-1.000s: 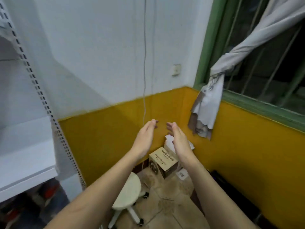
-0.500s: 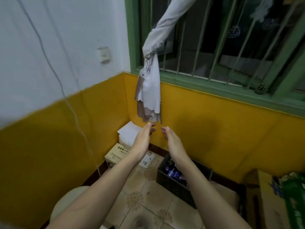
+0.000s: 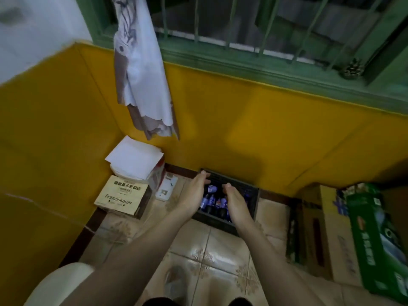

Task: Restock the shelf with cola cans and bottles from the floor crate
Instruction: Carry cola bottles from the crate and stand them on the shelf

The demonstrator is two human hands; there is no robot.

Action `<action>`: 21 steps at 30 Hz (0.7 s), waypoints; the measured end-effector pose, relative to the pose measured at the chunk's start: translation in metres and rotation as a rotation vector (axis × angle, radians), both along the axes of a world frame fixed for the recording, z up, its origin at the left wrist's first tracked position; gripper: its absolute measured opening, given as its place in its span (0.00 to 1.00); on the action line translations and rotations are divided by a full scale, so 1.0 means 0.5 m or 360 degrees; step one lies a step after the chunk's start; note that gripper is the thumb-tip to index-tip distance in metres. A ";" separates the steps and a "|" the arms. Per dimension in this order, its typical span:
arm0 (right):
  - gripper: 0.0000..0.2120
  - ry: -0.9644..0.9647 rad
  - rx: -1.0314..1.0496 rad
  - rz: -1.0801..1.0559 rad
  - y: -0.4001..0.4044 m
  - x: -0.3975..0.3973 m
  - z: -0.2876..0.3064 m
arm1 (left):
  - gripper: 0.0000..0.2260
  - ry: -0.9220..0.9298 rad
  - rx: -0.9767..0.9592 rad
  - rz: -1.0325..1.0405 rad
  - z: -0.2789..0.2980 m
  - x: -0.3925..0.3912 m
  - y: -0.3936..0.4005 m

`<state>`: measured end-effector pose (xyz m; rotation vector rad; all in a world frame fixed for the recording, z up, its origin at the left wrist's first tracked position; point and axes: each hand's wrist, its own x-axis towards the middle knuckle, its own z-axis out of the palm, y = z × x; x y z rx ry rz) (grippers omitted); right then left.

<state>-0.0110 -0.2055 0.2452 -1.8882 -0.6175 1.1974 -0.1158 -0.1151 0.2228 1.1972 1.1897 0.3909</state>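
A yellow wall (image 3: pixel 242 129) fills most of the view from the head camera, with a green barred window (image 3: pixel 265 51) above it and a white cloth (image 3: pixel 143 85) hanging down at the left. Below lies a tiled floor (image 3: pixel 209 257). A stack of cardboard and green boxes (image 3: pixel 353 235) sits at the right, and a brown carton (image 3: pixel 123 197) topped with white paper sits at the left.

Against the foot of the wall, between these, stands a dark crate (image 3: pixel 249 195) holding blue-labelled bottles (image 3: pixel 213 200), upright with caps toward the viewer. No shelf is in view.

Two bare arms reach forward and down toward the crate. The left hand (image 3: pixel 196 191) hovers over the crate's left edge, and the right hand (image 3: pixel 235 200) over its middle. Both are empty, fingers loosely extended, palms facing each other. The bottles show in the gap between the hands and seem to lie below them, with neither hand clearly nearer.
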 end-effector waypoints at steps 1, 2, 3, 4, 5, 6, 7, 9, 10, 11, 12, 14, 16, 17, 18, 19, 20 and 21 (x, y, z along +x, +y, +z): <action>0.25 0.0017 -0.0050 -0.0007 0.003 0.013 -0.018 | 0.23 0.0033 -0.0029 -0.0014 -0.022 0.014 0.009; 0.25 0.0044 -0.0090 -0.0012 0.008 0.026 -0.038 | 0.21 0.0057 -0.0058 -0.0018 -0.042 0.029 0.017; 0.27 0.0083 -0.0126 -0.0012 0.014 0.041 -0.062 | 0.20 0.0066 -0.0082 -0.0023 -0.061 0.047 0.023; 0.28 0.0129 -0.0169 -0.0017 0.021 0.056 -0.089 | 0.21 0.0090 -0.0124 -0.0039 -0.085 0.064 0.029; 0.29 0.0157 -0.0210 -0.0023 0.026 0.071 -0.116 | 0.21 0.0129 -0.0159 -0.0068 -0.107 0.082 0.033; 0.29 0.0180 -0.0238 -0.0037 0.030 0.087 -0.146 | 0.22 0.0172 -0.0196 -0.0090 -0.131 0.098 0.034; 0.27 0.0204 -0.0267 -0.0056 0.033 0.104 -0.173 | 0.22 0.0217 -0.0230 -0.0117 -0.160 0.114 0.035; 0.22 0.0245 -0.0334 -0.0099 0.041 0.143 -0.229 | 0.23 0.0309 -0.0272 -0.0157 -0.224 0.145 0.039; 0.21 0.0254 -0.0361 -0.0100 0.044 0.161 -0.261 | 0.24 0.0371 -0.0280 -0.0178 -0.258 0.158 0.040; 0.18 0.0271 -0.0394 -0.0076 0.047 0.179 -0.288 | 0.24 0.0426 -0.0295 -0.0189 -0.286 0.172 0.042; 0.17 0.0311 -0.0415 -0.0055 0.049 0.198 -0.319 | 0.24 0.0459 -0.0327 -0.0176 -0.316 0.188 0.046; 0.20 0.0359 -0.0492 -0.0019 0.052 0.239 -0.386 | 0.23 0.0525 -0.0394 -0.0143 -0.382 0.217 0.054; 0.22 0.0406 -0.0535 -0.0022 0.056 0.280 -0.450 | 0.22 0.0584 -0.0420 -0.0133 -0.444 0.248 0.064; 0.21 0.0419 -0.0554 -0.0015 0.060 0.299 -0.480 | 0.21 0.0611 -0.0434 -0.0126 -0.479 0.262 0.069; 0.20 0.0418 -0.0571 0.0001 0.065 0.316 -0.516 | 0.20 0.0636 -0.0452 -0.0122 -0.511 0.273 0.071; 0.19 0.0402 -0.0590 0.0035 0.074 0.331 -0.548 | 0.19 0.0648 -0.0459 -0.0109 -0.543 0.283 0.074; 0.18 0.0386 -0.0611 0.0080 0.081 0.344 -0.582 | 0.18 0.0653 -0.0472 -0.0095 -0.575 0.291 0.078; 0.17 0.0363 -0.0630 0.0123 0.089 0.353 -0.616 | 0.17 0.0666 -0.0469 -0.0091 -0.607 0.299 0.082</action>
